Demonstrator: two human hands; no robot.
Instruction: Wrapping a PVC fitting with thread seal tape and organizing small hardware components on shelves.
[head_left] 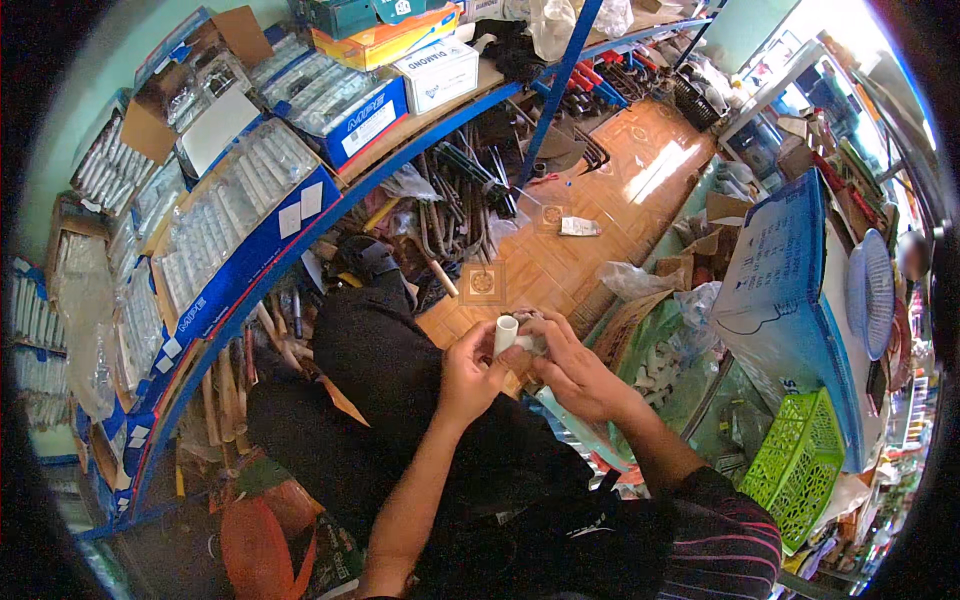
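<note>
A short, hollow white plastic pipe piece [506, 334] stands nearly upright in front of me, its open end facing up. My left hand [467, 376] is closed around it, with the thumb along its near side. Close against it on the right, my right hand [580, 370] has its fingers curled over something pale. That pale thing is mostly covered by the fingers; whether it is part of the same pipe piece or separate, I cannot tell. Both hands are held over my dark-clothed lap.
On the left, a blue-edged shelf [385, 180] carries boxes of wrapped goods, with long-handled tools below. A blue post [560, 90] rises beyond. To the right stand a green plastic basket [795, 465] and a large blue-and-white carton [775, 275]. A small white packet [579, 227] lies on the tiled floor [610, 190].
</note>
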